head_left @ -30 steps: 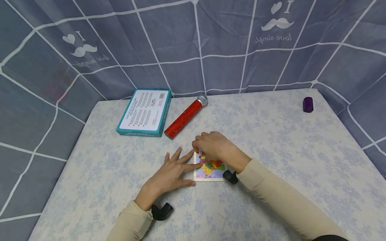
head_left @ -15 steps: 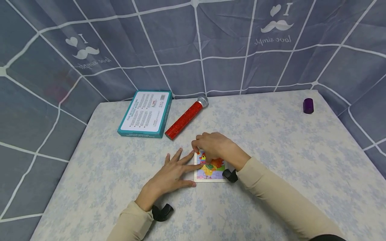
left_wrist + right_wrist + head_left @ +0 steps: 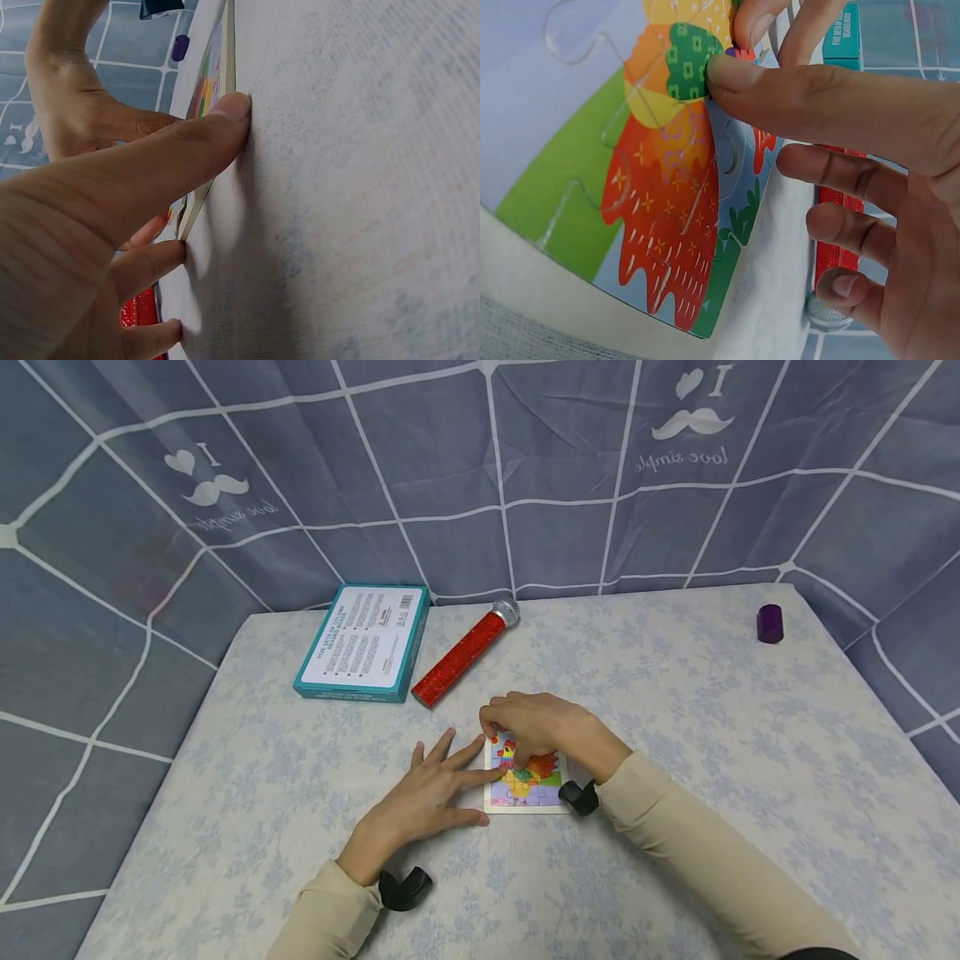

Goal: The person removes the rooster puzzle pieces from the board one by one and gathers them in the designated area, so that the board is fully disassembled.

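Blue-grey grid-print curtain (image 3: 435,460) behind a pale floral worktop (image 3: 660,693) here. The chicken puzzle (image 3: 528,795) lies flat around the middle, both hands touching it. Left hand (image 3: 423,789) has its grip splayed wide, index finger on the picture, thumb at the frame's edge. Right hand (image 3: 543,727) has a loose grip, thumb on the green wing, nothing held. Teal box (image 3: 362,639) and red mic (image 3: 459,658) sit further back.

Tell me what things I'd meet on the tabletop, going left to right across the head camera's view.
Teal box → red microphone → jigsaw puzzle → purple cylinder.
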Tool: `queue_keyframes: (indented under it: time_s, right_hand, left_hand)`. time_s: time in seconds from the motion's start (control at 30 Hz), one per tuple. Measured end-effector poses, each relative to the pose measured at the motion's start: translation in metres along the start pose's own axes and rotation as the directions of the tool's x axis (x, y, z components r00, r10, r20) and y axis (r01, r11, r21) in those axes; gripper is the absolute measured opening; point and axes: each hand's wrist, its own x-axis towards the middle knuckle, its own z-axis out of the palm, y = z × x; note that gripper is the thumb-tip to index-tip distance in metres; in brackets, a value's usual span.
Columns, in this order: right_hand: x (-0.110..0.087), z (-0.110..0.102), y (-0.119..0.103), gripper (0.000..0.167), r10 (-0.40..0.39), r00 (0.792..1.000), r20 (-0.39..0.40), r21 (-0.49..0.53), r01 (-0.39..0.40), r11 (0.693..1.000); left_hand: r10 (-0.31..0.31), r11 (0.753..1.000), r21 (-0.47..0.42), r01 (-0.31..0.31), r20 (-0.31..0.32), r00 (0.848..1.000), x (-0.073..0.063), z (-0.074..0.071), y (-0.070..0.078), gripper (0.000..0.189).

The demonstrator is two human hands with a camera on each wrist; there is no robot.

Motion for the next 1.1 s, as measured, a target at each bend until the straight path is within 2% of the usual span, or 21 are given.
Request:
queue_keyframes:
  time_s: [0.2,0.4,0.7,0.93,1.1]
  right_hand:
    - [-0.003,0.001,0.003,0.033,-0.006,1.000,0.007,0.055,0.006,0.998]
    - [-0.004,0.004,0.002,0.041,0.017,1.000,-0.011,0.104,-0.016,0.994]
    - [-0.006,0.005,-0.005,0.042,0.035,0.999,-0.023,0.019,-0.035,0.999]
    - [-0.006,0.003,-0.006,0.040,0.019,0.999,-0.048,-0.041,-0.021,0.999]
    - [-0.008,0.003,-0.008,0.042,-0.007,0.996,-0.091,-0.149,-0.006,0.989]
  left_hand:
    - [-0.008,1.000,-0.008,0.008,0.009,1.000,0.000,-0.001,0.001,0.061]
    - [-0.013,1.000,-0.012,0.013,0.010,1.000,0.001,-0.002,0.002,0.061]
    - [-0.011,1.000,-0.024,0.011,0.009,1.000,0.001,-0.002,0.003,0.060]
    - [-0.008,1.000,-0.021,0.008,0.007,1.000,0.000,-0.002,0.003,0.061]
    - [-0.003,1.000,-0.022,0.003,0.007,1.000,0.000,-0.002,0.003,0.061]
